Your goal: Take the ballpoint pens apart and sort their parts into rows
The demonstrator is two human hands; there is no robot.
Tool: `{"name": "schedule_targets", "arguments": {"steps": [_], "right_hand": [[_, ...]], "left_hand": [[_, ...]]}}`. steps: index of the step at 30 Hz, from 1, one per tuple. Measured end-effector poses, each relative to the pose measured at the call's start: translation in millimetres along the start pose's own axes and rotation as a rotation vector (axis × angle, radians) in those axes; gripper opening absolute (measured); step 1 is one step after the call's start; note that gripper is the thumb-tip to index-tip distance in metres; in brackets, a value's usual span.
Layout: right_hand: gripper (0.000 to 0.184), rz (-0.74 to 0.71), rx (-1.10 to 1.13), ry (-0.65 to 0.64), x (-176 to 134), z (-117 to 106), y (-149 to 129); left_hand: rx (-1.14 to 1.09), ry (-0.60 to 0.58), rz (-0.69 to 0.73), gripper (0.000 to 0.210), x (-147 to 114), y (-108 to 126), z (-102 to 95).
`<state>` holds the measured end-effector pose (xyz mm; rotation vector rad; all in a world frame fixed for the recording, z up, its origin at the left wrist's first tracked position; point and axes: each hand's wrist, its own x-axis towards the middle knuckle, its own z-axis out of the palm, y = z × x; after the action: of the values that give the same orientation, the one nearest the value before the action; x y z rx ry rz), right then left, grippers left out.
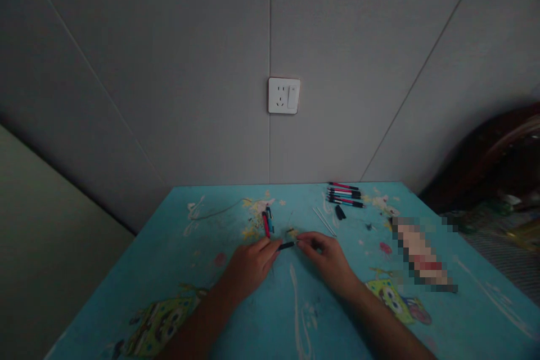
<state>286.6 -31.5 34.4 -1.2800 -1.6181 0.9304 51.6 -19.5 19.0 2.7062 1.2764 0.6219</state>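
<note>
My left hand [256, 256] is closed around a dark pen part [286, 246], which sticks out to the right past the fingertips. Thumb and forefinger of my right hand [323, 254] pinch together at the far end of that part, on a small light piece [296, 242] too tiny to make out. Just beyond my left hand lie a red pen barrel [265, 225] and a blue one [270, 220]. Two thin white refills [324, 221] lie beyond my right hand, near small black pen pieces [340, 212].
Several pens [345, 194] lie in a row at the back right. The table [169, 259] has a blue cartoon-print cover and meets a grey wall [211, 95] with a socket [284, 95]. A blurred-out object [424, 256] lies on the right.
</note>
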Motion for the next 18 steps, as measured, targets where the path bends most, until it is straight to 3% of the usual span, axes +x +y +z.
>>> {"name": "schedule_targets", "arguments": {"steps": [3,18], "right_hand": [[0.023,0.010,-0.023,0.018,0.2,-1.9,2.1],[0.024,-0.016,-0.043,-0.127,-3.9,1.2,-0.5]], "left_hand": [[0.001,0.026,0.005,0.032,-0.7,-1.9,1.8],[0.048,0.017,0.093,0.031,-0.7,0.3,-2.4]]}}
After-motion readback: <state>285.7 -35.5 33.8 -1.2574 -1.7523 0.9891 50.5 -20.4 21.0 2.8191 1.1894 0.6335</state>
